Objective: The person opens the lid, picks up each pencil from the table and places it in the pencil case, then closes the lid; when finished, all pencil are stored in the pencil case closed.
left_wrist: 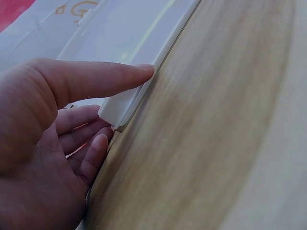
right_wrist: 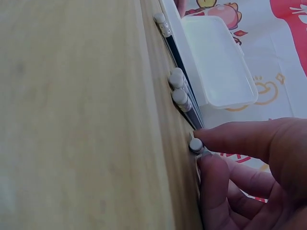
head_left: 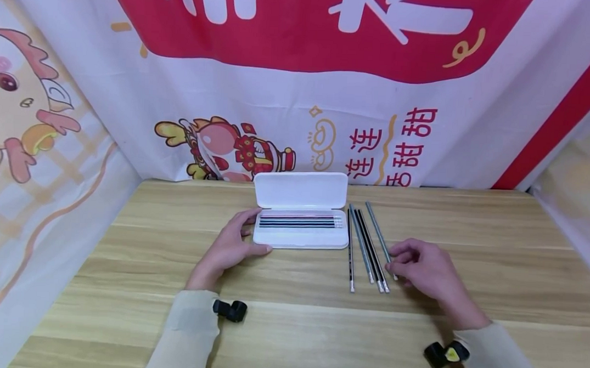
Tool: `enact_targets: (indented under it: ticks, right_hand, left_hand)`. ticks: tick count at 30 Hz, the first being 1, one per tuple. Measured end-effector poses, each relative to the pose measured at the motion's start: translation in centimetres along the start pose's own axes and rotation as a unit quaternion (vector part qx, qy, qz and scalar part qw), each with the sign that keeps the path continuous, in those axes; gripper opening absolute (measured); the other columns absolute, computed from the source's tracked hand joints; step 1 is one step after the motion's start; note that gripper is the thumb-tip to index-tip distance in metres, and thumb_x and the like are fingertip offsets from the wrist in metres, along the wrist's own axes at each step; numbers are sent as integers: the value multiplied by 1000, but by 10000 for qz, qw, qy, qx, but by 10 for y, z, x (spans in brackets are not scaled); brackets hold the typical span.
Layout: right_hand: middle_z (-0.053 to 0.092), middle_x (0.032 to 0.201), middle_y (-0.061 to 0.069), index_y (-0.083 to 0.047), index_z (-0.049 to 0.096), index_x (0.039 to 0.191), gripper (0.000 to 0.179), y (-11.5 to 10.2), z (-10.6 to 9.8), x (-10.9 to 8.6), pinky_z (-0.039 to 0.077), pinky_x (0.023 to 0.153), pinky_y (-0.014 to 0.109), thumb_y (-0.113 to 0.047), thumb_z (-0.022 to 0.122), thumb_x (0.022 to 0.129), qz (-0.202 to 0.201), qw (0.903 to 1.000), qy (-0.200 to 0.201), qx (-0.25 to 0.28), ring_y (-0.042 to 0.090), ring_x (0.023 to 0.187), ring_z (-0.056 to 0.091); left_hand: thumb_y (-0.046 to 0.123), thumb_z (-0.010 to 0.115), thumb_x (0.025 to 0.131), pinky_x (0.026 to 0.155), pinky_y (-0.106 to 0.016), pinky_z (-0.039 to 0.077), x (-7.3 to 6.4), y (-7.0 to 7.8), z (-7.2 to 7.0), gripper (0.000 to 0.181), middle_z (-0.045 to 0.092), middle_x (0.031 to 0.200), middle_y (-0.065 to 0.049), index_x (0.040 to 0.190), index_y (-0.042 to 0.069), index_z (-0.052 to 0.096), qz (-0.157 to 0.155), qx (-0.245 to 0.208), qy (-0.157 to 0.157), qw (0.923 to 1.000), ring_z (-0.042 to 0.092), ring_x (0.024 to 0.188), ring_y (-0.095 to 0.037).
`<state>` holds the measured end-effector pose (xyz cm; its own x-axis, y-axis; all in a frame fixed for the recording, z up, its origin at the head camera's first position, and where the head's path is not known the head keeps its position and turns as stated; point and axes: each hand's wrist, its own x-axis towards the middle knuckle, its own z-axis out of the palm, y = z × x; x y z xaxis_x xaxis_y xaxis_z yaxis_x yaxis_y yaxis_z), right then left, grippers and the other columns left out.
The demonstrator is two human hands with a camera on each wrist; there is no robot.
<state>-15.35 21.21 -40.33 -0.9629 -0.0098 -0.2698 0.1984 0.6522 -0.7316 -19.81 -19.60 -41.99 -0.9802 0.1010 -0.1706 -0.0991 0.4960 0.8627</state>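
A white pencil case (head_left: 299, 240) lies with its lid (head_left: 301, 190) raised at the back and several pencils (head_left: 298, 224) in a row inside. My left hand (head_left: 229, 246) grips its left end, thumb along the front edge and fingers round the far side. In the left wrist view the thumb (left_wrist: 115, 79) lies over the case's edge. To the right, my right hand (head_left: 425, 266) pinches a blue-grey pencil (head_left: 377, 229) close to its eraser end. That white eraser (right_wrist: 195, 145) shows between thumb and fingers in the right wrist view.
Several loose dark and blue-grey pencils (head_left: 363, 247) lie between the case and my right hand, eraser ends toward me. The wooden table (head_left: 318, 338) ends at a printed cloth (head_left: 279, 95) hanging behind the case. More cloth hangs on both sides.
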Motion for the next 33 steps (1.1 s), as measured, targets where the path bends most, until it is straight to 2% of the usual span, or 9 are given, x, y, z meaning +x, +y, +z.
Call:
enact_targets:
  ticks: [7,13,22,33]
  right_hand:
    - [76,101,10,-5,72,119,31,2,-6,0,62,66,33,-22,83,95,91,9997,-21,-228,19,77,69]
    - [76,98,9,-6,74,115,28,2,-6,-1,61,65,32,-22,83,93,217,9994,-8,-274,20,75,68]
    - [76,102,12,-3,74,118,32,1,-7,-2,62,67,33,-22,82,93,326,9990,57,-290,20,76,68]
    - [72,109,12,-7,72,128,37,5,-11,-1,55,66,32,-28,75,98,387,9991,122,125,24,88,61]
  left_hand:
    - [21,90,89,127,-57,40,0,1,0,89,43,168,-8,164,24,42,-18,-12,25,10000,51,147,-36]
    - [22,89,90,126,-59,39,-1,3,0,89,43,168,-11,165,22,41,0,10,-8,10000,50,147,-38]
    - [23,89,90,126,-59,40,-2,3,0,89,42,169,-11,165,22,41,-19,8,1,10000,49,147,-38]
    - [22,90,88,126,-56,41,1,1,1,91,42,168,-8,165,25,41,-142,68,56,9999,49,147,-36]
